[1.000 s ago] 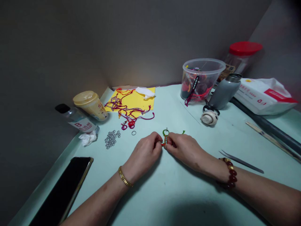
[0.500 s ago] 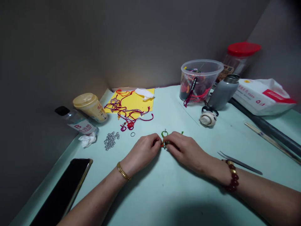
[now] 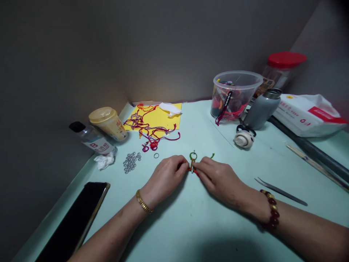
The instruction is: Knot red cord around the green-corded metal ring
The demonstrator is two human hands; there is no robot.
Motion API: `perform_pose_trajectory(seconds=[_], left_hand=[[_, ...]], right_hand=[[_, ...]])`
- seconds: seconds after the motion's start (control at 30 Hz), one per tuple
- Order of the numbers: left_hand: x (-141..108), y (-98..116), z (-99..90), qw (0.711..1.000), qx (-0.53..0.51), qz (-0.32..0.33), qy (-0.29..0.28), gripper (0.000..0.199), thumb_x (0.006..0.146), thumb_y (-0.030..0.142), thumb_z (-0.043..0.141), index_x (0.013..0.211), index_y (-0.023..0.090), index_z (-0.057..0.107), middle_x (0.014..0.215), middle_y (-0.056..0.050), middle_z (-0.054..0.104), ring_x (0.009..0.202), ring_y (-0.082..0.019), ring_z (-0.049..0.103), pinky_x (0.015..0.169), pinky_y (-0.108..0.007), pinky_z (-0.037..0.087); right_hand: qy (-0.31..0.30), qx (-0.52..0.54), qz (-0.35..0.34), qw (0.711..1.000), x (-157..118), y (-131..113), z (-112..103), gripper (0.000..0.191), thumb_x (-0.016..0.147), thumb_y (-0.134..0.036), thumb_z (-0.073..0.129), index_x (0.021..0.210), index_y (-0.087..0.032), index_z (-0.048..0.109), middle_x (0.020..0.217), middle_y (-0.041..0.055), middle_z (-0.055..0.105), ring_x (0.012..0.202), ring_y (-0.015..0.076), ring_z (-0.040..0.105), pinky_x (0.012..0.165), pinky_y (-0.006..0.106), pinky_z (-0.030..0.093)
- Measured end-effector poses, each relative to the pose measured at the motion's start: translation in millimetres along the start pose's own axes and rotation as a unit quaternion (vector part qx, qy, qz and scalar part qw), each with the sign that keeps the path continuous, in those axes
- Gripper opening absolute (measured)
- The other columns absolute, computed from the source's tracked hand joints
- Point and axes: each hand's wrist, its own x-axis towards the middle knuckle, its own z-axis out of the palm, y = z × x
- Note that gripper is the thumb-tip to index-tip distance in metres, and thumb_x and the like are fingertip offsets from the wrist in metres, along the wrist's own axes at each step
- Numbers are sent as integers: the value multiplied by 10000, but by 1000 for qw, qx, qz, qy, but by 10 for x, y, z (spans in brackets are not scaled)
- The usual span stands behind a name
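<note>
Left forearm (image 3: 114,231) slants up-right from bottom edge, right forearm (image 3: 308,227) up-left from right edge. Left hand (image 3: 169,173) back-up, fingers curled, thumb and index pinched. Right hand (image 3: 219,176) back-up, index reaching left, thumb below, grip pinched. Fingertips face each other, close together, near center

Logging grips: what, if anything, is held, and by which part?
Left hand and right hand pinch the orange-red knotted cord below its green ring; exact strands hidden.

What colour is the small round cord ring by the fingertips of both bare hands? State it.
Green; the small round cord ring shows best in the head view.
</note>
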Motion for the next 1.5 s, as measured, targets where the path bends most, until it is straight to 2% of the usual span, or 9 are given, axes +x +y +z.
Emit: perform_pose_trajectory(seconds=[0.13, 0.3, 0.47, 0.67, 0.73, 0.83, 0.97, 1.13, 1.5], left_hand=[[63, 36, -66, 991, 101, 24, 84, 282, 959, 297, 418, 808, 187, 628, 861, -54, 665, 852, -199, 559, 806, -342, 391], [139, 144, 17, 995, 97, -34, 15, 310, 920, 403, 479, 731, 186, 595, 749, -46, 649, 661, -176, 551, 599, -298, 342], [143, 226, 112, 992, 94, -80, 15, 159, 808, 320, 579, 725, 186, 588, 749, -50, 654, 654, -184, 562, 559, -294, 316], [286, 156, 8, 984, -83, -148, -47, 200, 776, 379, 586, 715, 189, 578, 667, -7, 646, 607, -146, 547, 528, -256, 340], [335, 143, -32, 962, -185, -181, -89, 240, 767, 413, 610, 718, 187, 544, 651, -3, 641, 570, -124, 521, 512, -242, 345], [358, 121, -41, 914, -318, -210, -141, 268, 794, 419, 607, 722, 188, 493, 640, -4, 637, 487, -84, 452, 482, -228, 333], [323, 57, 27, 893, -382, -193, -139, 281, 826, 414, 613, 736, 171, 505, 670, -6, 640, 482, -59, 434, 478, -212, 322], [299, 20, 79, 897, -390, -164, -126, 268, 833, 403, 615, 743, 162, 542, 668, -11, 632, 520, -70, 464, 499, -212, 345], [347, -38, 111, 916, -330, -183, -138, 453, 863, 564, 500, 660, 162, 542, 535, 27, 515, 405, -60, 384, 412, -208, 284]], right_hand=[[100, 157, 111, 976, 81, 72, 10, 226, 926, -146, 445, 967, -188, 664, 913, 34, 715, 826, 157, 641, 783, 272, 462], [120, 196, 140, 963, 116, 93, 4, 222, 894, -150, 457, 878, -189, 676, 827, 14, 712, 751, 150, 632, 722, 257, 450], [115, 217, 139, 959, 119, 81, 6, 230, 879, -147, 440, 854, -191, 664, 839, 29, 714, 775, 162, 631, 744, 274, 448], [139, 283, 216, 924, 151, 50, -114, 100, 857, -257, 504, 819, -204, 580, 655, -23, 616, 588, 137, 547, 593, 254, 424], [114, 311, 249, 910, 161, 44, -171, 163, 857, -315, 517, 737, -206, 533, 569, -40, 556, 518, 122, 500, 519, 239, 390], [4, 340, 269, 901, 166, 27, -226, 332, 873, -420, 513, 632, -191, 525, 539, -17, 550, 475, 110, 492, 455, 226, 368], [-114, 455, 301, 830, 173, -32, -236, 455, 929, -526, 405, 729, -168, 603, 547, -5, 566, 392, 87, 482, 373, 203, 371], [-117, 535, 339, 765, 211, -52, -205, 360, 945, -411, 457, 765, -134, 600, 624, 35, 643, 411, 68, 532, 361, 160, 416], [-133, 533, 392, 738, 273, -40, -164, 274, 951, -216, 460, 711, -128, 559, 547, 25, 646, 363, 72, 554, 338, 144, 416]])
